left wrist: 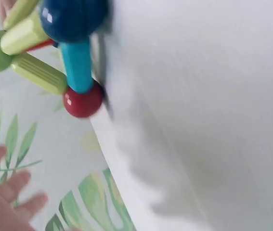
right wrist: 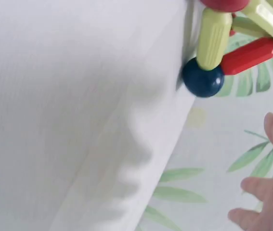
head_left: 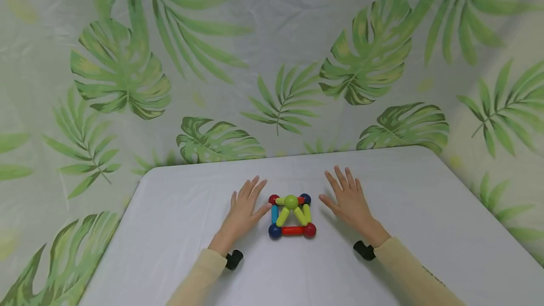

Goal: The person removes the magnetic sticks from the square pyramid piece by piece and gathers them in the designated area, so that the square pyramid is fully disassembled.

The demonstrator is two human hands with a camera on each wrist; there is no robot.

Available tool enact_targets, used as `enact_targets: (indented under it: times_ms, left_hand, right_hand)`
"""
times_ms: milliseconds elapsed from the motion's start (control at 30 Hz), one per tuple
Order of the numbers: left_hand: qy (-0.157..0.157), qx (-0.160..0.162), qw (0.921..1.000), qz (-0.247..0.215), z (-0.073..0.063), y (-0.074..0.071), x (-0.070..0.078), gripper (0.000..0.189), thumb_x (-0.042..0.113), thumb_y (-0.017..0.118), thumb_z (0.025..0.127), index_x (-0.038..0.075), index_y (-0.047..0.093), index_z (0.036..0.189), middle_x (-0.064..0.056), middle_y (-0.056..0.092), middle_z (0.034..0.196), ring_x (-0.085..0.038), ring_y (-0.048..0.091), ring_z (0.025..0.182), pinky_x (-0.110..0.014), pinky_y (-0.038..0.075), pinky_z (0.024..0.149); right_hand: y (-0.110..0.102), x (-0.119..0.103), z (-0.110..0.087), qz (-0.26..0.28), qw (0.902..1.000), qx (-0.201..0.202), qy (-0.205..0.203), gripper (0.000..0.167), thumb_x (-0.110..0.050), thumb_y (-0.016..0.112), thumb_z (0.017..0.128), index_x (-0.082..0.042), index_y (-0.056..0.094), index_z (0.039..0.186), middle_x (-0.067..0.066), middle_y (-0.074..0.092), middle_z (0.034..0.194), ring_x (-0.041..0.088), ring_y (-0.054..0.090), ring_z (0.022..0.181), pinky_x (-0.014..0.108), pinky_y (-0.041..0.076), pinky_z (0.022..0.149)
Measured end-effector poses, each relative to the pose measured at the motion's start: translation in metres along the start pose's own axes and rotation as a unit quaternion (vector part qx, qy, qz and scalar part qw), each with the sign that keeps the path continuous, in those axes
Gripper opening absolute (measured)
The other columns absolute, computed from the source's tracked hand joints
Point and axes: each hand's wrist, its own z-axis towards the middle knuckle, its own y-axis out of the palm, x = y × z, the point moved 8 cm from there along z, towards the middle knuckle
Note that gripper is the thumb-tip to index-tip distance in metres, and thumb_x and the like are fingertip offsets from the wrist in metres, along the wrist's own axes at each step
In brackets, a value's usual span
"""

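A small pyramid of balls and rods (head_left: pixel 292 231), like a magnetic building toy, stands on the table between my hands. Its base has two red balls and two dark blue balls (left wrist: pixel 73 19) at the corners, joined by a light blue rod (left wrist: pixel 77 67) on the left, a red rod in front and a yellow-green rod (right wrist: pixel 214 38) on the right. Sloping rods meet at a green ball (head_left: pixel 291 201) on top. My left hand (head_left: pixel 244 207) is spread beside it, thumb tip close to the back-left red ball. On the other side my right hand (head_left: pixel 350 202) is spread too, holding nothing.
A white cloth covers the table (head_left: pixel 191 192), which has rounded far corners. Behind it hangs a pale curtain (head_left: pixel 289 22) printed with green leaves. Dark wrist cameras (head_left: pixel 364 250) sit under both cuffs, close over the tabletop.
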Motion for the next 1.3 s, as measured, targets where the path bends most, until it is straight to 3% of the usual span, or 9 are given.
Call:
enact_targets:
  times_ms: [133, 267, 333, 400, 567, 767, 933, 1067, 1300]
  left_hand:
    - [0.038, -0.028, 0.9891, -0.14, 0.006, 0.015, 0.02, 0.056, 0.031, 0.06, 0.095, 0.012, 0.041, 0.144, -0.01, 0.042, 0.144, -0.03, 0.036, 0.133, -0.052, 0.029, 0.106]
    - [0.046, -0.035, 0.9818, -0.181, 0.013, 0.031, 0.035, 0.051, 0.027, 0.064, 0.093, 0.013, 0.047, 0.139, -0.007, 0.052, 0.134, -0.024, 0.049, 0.121, -0.042, 0.041, 0.099]
    - [0.052, -0.024, 0.9839, -0.17, 0.015, 0.035, 0.04, 0.048, 0.027, 0.065, 0.092, 0.013, 0.05, 0.135, -0.005, 0.055, 0.128, -0.02, 0.052, 0.113, -0.039, 0.044, 0.095]
    - [0.057, -0.007, 0.986, -0.156, 0.017, 0.036, 0.042, 0.044, 0.025, 0.065, 0.091, 0.013, 0.054, 0.131, -0.003, 0.058, 0.122, -0.017, 0.054, 0.106, -0.036, 0.046, 0.091]
    - [0.068, 0.009, 0.9831, -0.17, 0.018, 0.03, 0.04, 0.039, 0.022, 0.065, 0.09, 0.011, 0.057, 0.126, -0.003, 0.06, 0.118, -0.016, 0.056, 0.102, -0.037, 0.048, 0.089]
    - [0.087, -0.06, 0.9658, -0.237, 0.027, 0.032, 0.034, 0.038, 0.017, 0.063, 0.091, 0.007, 0.057, 0.127, -0.006, 0.061, 0.121, -0.019, 0.057, 0.108, -0.037, 0.046, 0.094]
    - [0.116, -0.117, 0.9526, -0.256, 0.031, 0.039, 0.034, 0.039, 0.019, 0.058, 0.095, 0.004, 0.054, 0.131, -0.011, 0.058, 0.128, -0.019, 0.051, 0.122, -0.042, 0.035, 0.105]
    - [0.102, -0.104, 0.9622, -0.23, 0.032, 0.04, 0.034, 0.036, 0.021, 0.057, 0.097, 0.008, 0.055, 0.13, -0.007, 0.058, 0.128, -0.019, 0.049, 0.123, -0.047, 0.034, 0.105]
    - [0.058, -0.008, 0.992, -0.112, 0.028, 0.029, 0.043, 0.034, 0.016, 0.066, 0.089, 0.013, 0.06, 0.122, 0.001, 0.053, 0.119, -0.018, 0.046, 0.107, -0.037, 0.043, 0.091]
  right_hand:
    - [0.005, -0.021, -0.002, 0.142, 0.9896, -0.023, -0.01, 0.054, -0.028, 0.064, 0.092, 0.003, 0.049, 0.134, 0.025, 0.046, 0.136, 0.042, 0.041, 0.125, 0.056, 0.036, 0.099]
    - [0.02, -0.049, -0.007, 0.261, 0.9607, -0.091, -0.019, 0.033, -0.021, 0.068, 0.09, 0.003, 0.062, 0.111, 0.012, 0.064, 0.102, 0.027, 0.06, 0.09, 0.036, 0.052, 0.074]
    - [0.026, -0.06, -0.008, 0.273, 0.956, -0.104, -0.031, 0.023, -0.015, 0.07, 0.088, 0.002, 0.063, 0.102, 0.005, 0.064, 0.089, 0.019, 0.059, 0.077, 0.029, 0.05, 0.064]
    - [0.029, -0.065, -0.009, 0.262, 0.9598, -0.094, -0.036, 0.017, -0.01, 0.071, 0.085, -0.001, 0.063, 0.098, -0.001, 0.061, 0.081, 0.013, 0.056, 0.071, 0.024, 0.048, 0.061]
    - [0.027, -0.069, -0.012, 0.264, 0.9614, -0.069, -0.038, 0.015, -0.003, 0.073, 0.082, -0.004, 0.063, 0.093, -0.004, 0.059, 0.076, 0.009, 0.055, 0.068, 0.023, 0.049, 0.061]
    - [0.022, -0.065, -0.013, 0.303, 0.9499, -0.073, -0.03, 0.013, -0.007, 0.071, 0.086, -0.004, 0.064, 0.096, -0.002, 0.062, 0.082, 0.013, 0.058, 0.074, 0.026, 0.051, 0.066]
    - [0.023, -0.05, -0.004, 0.287, 0.9573, -0.036, -0.003, 0.02, -0.004, 0.071, 0.085, -0.002, 0.063, 0.104, 0.008, 0.063, 0.1, 0.027, 0.06, 0.093, 0.042, 0.051, 0.08]
    - [0.033, -0.05, -0.001, 0.261, 0.9626, -0.073, -0.004, 0.026, -0.006, 0.071, 0.085, -0.001, 0.062, 0.109, 0.01, 0.065, 0.105, 0.029, 0.06, 0.098, 0.044, 0.049, 0.084]
    - [0.034, -0.059, -0.004, 0.247, 0.9672, -0.054, 0.02, 0.02, -0.005, 0.075, 0.08, -0.003, 0.061, 0.095, -0.002, 0.059, 0.077, 0.011, 0.055, 0.069, 0.024, 0.045, 0.059]
